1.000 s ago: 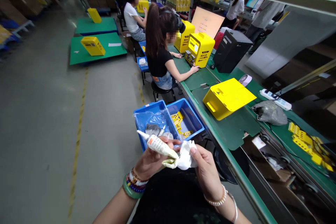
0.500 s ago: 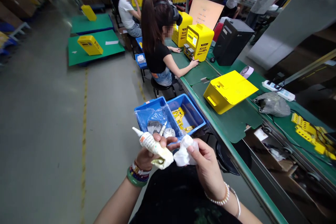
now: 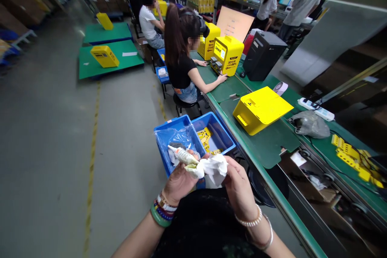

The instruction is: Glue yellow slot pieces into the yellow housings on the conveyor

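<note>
A white glue tube [image 3: 183, 155] with a pointed nozzle and a rolled-up tail end lies in my left hand [image 3: 180, 185], fingers curled around it. My right hand [image 3: 238, 179] pinches a crumpled white tissue [image 3: 215, 168], whose left part touches the tube's tail end. Some fingertips are hidden behind the tissue. Just beyond both hands is a blue bin [image 3: 165, 131] with a clear plastic bag and dark grey material inside. Beside it, another blue bin [image 3: 231, 145] holds several yellow parts [image 3: 204, 137].
A green workbench [image 3: 260, 151] runs along my right, bearing a yellow housing [image 3: 262, 109], a power strip [image 3: 316, 109], a grey plastic bag [image 3: 311, 124] and yellow brackets [image 3: 347, 155]. A co-worker [image 3: 184, 60] sits ahead at a yellow box [image 3: 227, 56]. A black stool [image 3: 267, 185] stands under the bench.
My hands have come together, bringing the tissue against the tube's tail end. The left hand has turned more palm-up, and the tube's nozzle has shifted right. The view has tilted slightly.
</note>
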Motion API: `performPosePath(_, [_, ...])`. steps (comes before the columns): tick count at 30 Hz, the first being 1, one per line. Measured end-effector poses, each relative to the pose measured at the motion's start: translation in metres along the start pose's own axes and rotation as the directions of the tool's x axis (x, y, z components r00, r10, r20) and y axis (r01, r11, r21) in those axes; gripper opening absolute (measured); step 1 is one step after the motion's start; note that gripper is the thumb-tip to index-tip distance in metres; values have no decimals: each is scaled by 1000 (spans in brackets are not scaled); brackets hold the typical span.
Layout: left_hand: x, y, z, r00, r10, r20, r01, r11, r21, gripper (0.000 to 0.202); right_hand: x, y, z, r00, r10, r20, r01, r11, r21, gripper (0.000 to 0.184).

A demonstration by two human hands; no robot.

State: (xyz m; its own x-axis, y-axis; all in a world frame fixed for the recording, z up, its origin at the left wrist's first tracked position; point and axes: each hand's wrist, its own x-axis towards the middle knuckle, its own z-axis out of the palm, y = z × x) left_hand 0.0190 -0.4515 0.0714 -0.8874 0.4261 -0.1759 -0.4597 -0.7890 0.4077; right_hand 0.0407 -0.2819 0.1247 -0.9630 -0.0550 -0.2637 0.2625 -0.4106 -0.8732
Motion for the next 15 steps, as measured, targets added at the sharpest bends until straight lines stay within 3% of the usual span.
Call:
performPosePath(6, [-3,-3,-4,999,-42,20,43,998,-36,36,13,-2,-19,965,-259,-50,227,910,-347,25])
performPosePath(8, [-4,-4,-5,998,-51,42,54,997,-64,37,16,-1,-25,972,-226,-68,192,925,-327,27])
performPosePath(12, [-4,-3,-6,995,-41,90,52,991,-122,33,22,-1,-37,996,-56,-75,46,991,-122,27])
performPosePath(13, [-4,-3,-5,995,-40,91,52,991,-127,32,23,-2,-40,994,-73,-77,62,988,-142,25])
performPosePath(15, [-4,-1,-5,995,-39,92,50,990,-129,31,28,-4,-48,972,-215,-94,171,924,-343,22])
